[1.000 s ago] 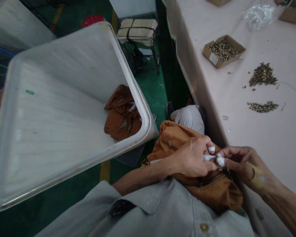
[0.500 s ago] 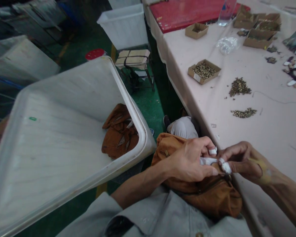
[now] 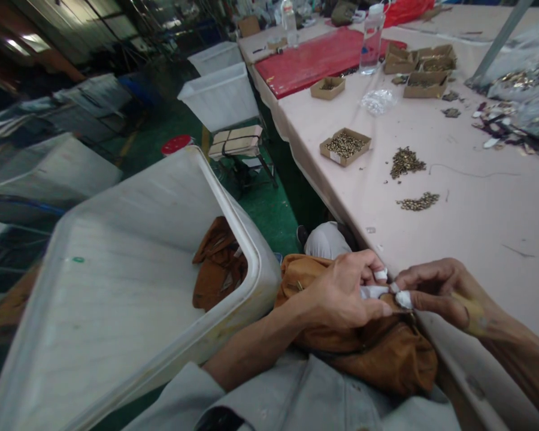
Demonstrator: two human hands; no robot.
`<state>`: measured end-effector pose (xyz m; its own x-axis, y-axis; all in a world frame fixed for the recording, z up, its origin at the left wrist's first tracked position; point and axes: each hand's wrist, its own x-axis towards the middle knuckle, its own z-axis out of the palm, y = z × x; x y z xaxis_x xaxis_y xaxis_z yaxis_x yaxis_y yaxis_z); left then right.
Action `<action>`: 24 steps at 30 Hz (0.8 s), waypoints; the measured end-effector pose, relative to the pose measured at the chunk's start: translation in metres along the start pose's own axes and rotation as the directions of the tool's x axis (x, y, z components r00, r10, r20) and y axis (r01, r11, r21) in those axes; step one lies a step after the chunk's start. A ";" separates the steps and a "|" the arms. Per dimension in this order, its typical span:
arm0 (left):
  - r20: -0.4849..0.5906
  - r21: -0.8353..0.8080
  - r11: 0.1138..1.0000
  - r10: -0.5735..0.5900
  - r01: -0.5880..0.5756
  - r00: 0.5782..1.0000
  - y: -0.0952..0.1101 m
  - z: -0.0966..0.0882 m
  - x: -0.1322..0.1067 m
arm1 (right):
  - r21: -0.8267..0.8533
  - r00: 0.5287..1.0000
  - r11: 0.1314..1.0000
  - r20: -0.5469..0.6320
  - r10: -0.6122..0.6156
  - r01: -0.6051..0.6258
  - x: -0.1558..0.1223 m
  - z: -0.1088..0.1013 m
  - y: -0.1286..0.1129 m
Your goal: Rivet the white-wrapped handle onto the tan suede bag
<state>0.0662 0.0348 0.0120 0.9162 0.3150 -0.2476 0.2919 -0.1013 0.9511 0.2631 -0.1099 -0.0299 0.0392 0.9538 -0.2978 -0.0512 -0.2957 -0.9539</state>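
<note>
A brown fabric bag (image 3: 368, 353) with a zip lies across my lap against the table's edge. My left hand (image 3: 341, 290) grips a brown strap or edge of it, thumb below and wrapped fingers above. My right hand (image 3: 440, 293) pinches the same brown piece from the other side, its fingertips close to the left hand's. White tape covers several fingertips, and a yellowish band circles the right thumb's base. Whatever small part may sit between the right fingertips is hidden. Brass-coloured metal pieces (image 3: 420, 202) lie in a loose group on the table beyond my hands.
To my left stands a big white bin (image 3: 130, 263) with brown fabric items (image 3: 220, 269) inside. On the pink-covered table (image 3: 476, 239) are a pile of metal pieces (image 3: 406, 161), a cardboard box of them (image 3: 345, 145), a water bottle (image 3: 372, 42) and a red sheet (image 3: 314, 57).
The view has tilted up and shifted right, so more of the far table and room shows. Both hands stay at the brown bag, the right fingertips slightly shifted on the piece.
</note>
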 end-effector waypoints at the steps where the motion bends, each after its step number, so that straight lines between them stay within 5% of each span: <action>1: -0.001 0.010 1.000 -0.004 0.004 1.000 0.001 0.001 0.003 | -0.024 1.000 1.000 -0.007 -0.015 0.015 -0.001 -0.002 0.001; 17: 0.018 0.056 0.995 -0.078 0.077 0.997 -0.002 0.007 0.039 | -0.086 0.938 0.939 0.127 -0.323 0.334 -0.008 -0.017 -0.001; 24: -0.021 0.041 0.993 -0.109 0.110 0.994 -0.009 0.013 0.044 | -0.168 0.929 0.915 0.100 -0.355 0.368 -0.009 -0.017 0.006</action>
<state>0.1071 0.0375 -0.0098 0.8728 0.3440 -0.3463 0.4022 -0.1047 0.9096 0.2790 -0.1207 -0.0338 -0.0447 0.9968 0.0658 0.1354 0.0713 -0.9882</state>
